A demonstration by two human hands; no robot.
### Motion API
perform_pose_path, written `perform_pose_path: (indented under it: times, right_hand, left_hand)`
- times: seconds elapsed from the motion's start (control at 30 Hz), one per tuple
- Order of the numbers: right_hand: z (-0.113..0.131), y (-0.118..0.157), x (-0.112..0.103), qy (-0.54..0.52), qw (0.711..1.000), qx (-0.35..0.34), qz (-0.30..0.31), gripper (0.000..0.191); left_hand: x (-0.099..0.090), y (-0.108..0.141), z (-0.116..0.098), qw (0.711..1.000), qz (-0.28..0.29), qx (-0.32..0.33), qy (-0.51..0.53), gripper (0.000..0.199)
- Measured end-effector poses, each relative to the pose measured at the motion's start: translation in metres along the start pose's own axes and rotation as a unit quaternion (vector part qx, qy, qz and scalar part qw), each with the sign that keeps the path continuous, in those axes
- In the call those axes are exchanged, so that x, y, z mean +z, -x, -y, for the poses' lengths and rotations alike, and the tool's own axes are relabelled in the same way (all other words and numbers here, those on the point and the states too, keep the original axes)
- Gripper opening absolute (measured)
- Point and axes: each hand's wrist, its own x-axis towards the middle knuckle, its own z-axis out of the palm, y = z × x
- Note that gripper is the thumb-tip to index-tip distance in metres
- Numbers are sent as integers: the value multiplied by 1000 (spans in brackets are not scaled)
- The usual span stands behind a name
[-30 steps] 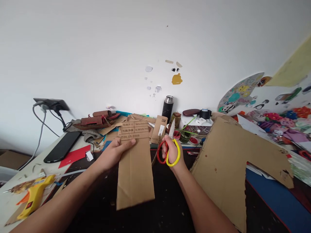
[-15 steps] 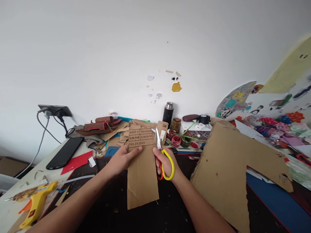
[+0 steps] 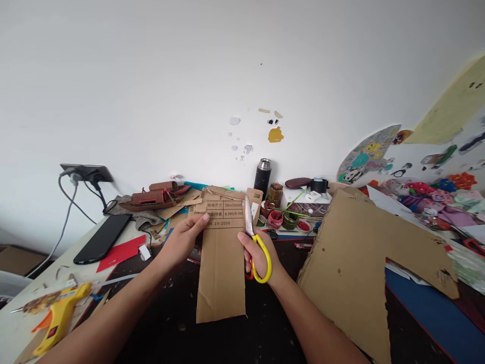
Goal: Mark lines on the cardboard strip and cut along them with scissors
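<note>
A long cardboard strip with printed text at its top end hangs upright in front of me. My left hand pinches its upper left edge, thumb on the printed face. In my right hand is a pair of scissors with yellow and red handles, blades pointing up along the strip's right edge. The blades look nearly closed. My right thumb also touches the strip's right edge.
A big cardboard sheet lies on the right. Behind stand paint jars and a black thermos. On the left are a yellow glue gun, a black phone, red paper and a model boat.
My left hand has moved up and left along the strip's edge. The strip's top has tilted slightly right, and the scissor blades have drawn closer together.
</note>
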Motion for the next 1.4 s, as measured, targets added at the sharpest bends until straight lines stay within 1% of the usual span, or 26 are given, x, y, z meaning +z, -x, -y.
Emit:
perform_pose_path:
  times: [0.2, 0.47, 0.67, 0.8, 0.87, 1.0, 1.07, 1.13, 1.3, 1.4]
  right_hand:
    - [-1, 1, 1, 2, 1000, 5, 10, 57]
    - [-1, 0, 2, -1, 1000, 7, -9, 56]
    - [-1, -1, 2, 2, 1000, 8, 3, 56]
    - [-2, -1, 3, -16, 1000, 3, 13, 56]
    - [-1, -3, 2, -35, 999, 3, -3, 56]
    - [5, -7, -5, -78, 995, 4, -56, 57]
    - [9, -8, -8, -90, 994, 3, -64, 59]
    - [11, -9, -9, -96, 994, 3, -56, 61]
    - [9, -8, -7, -100, 995, 9, -24, 61]
    - [5, -9, -6, -99, 995, 17, -13, 62]
  left_hand:
    - [0, -3, -2, 1000, 16, -10, -7, 75]
    - [-6, -1, -4, 999, 32, -11, -5, 66]
    - [-9, 1, -10, 994, 95, 10, -47, 52]
    - [-10, 0, -12, 994, 95, -6, -56, 51]
    - [-11, 0, -11, 995, 93, -7, -47, 50]
    - [-11, -2, -10, 995, 97, -11, -20, 49]
    - [-10, -3, -10, 995, 99, -10, -14, 50]
    - [-9, -2, -8, 995, 101, -9, -11, 50]
    - [-6, 0, -4, 994, 106, -30, -11, 53]
    - [-4, 0, -2, 994, 103, -24, -12, 51]
